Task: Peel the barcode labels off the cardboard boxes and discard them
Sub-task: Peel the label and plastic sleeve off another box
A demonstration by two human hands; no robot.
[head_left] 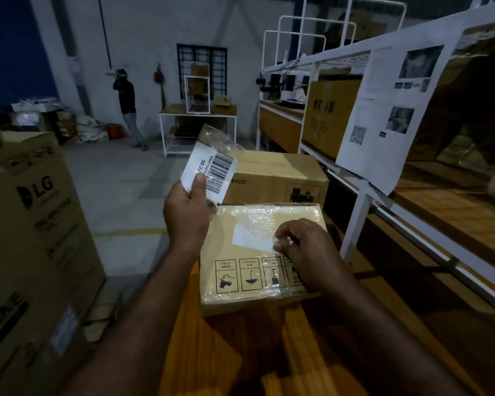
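Note:
A small cardboard box wrapped in clear film lies on a wooden surface in front of me. My left hand holds up a peeled white barcode label with clear tape stuck to it, above the box's left edge. On the box top is a white strip of label residue. My right hand rests on the box and pinches the right end of that strip between thumb and finger.
A PICO cardboard box stands just behind the small box. A large LG carton is close on the left. White metal shelving with cartons and posted papers runs along the right. A person stands far back near a white table.

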